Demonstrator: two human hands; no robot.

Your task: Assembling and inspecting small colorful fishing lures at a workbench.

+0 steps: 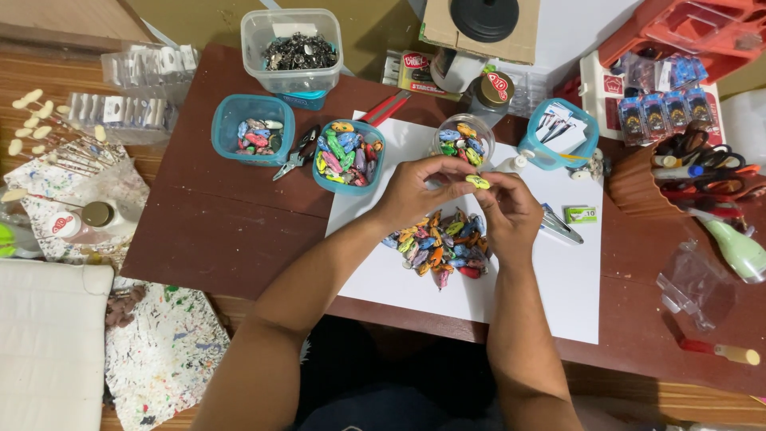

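Both my hands meet above a white sheet of paper point(558, 279) on a dark brown table. My left hand point(419, 191) and my right hand point(507, 211) pinch a small yellow-green bead point(478, 181) between their fingertips. Below them lies a heap of several colourful oval beads point(439, 247) on the paper. A small clear jar of beads point(465, 140) stands just beyond my fingers.
Two teal tubs of beads point(348, 156) point(254, 129) and pliers point(297, 152) sit to the left. A clear tub of metal bits point(294, 49) is at the back. Metal tweezers point(561, 226) lie right of my hands. A brown holder with scissors and pens point(678, 172) stands far right.
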